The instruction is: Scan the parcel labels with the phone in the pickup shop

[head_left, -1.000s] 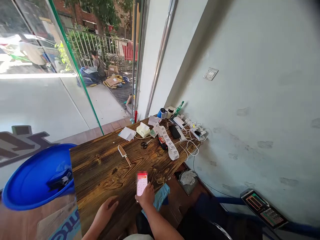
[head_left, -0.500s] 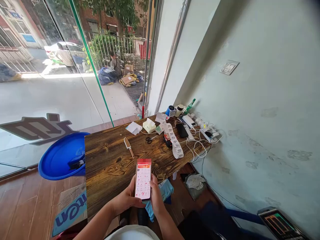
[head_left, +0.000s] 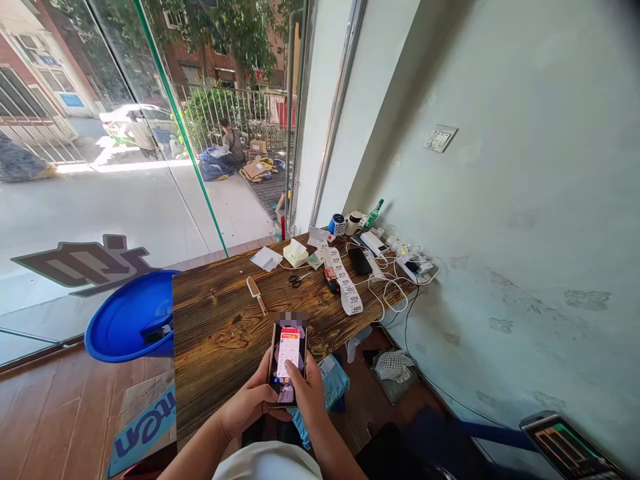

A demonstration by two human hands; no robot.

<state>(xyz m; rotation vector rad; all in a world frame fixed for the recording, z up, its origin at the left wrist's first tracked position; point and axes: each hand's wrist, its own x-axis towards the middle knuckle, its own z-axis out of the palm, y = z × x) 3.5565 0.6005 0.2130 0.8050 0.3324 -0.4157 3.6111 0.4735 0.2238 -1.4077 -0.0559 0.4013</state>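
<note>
A smartphone [head_left: 289,353] is held upright between my two hands, just over the near edge of the wooden table [head_left: 210,333]. My left hand [head_left: 253,399] wraps around its left side and lower corner. Along the right side, my right hand [head_left: 311,387] grips the phone, its thumb lying over the middle of the screen. The screen shows a shrunken white and red app page over a dark background. Beyond the phone lie a knife [head_left: 257,293] with a pale handle and a pair of black-handled scissors [head_left: 299,280].
Toward the back right are a tissue pack [head_left: 295,253], a strip of number labels [head_left: 345,280], a black phone [head_left: 359,261] and a power strip [head_left: 415,267] with tangled cables. A blue tub [head_left: 115,320] stands left; a light-blue parcel [head_left: 334,381] lies below the table.
My right thumb has moved from the phone's edge onto its screen. The full-screen app page has shrunk to a smaller card over a dark background. The camera view has shifted slightly.
</note>
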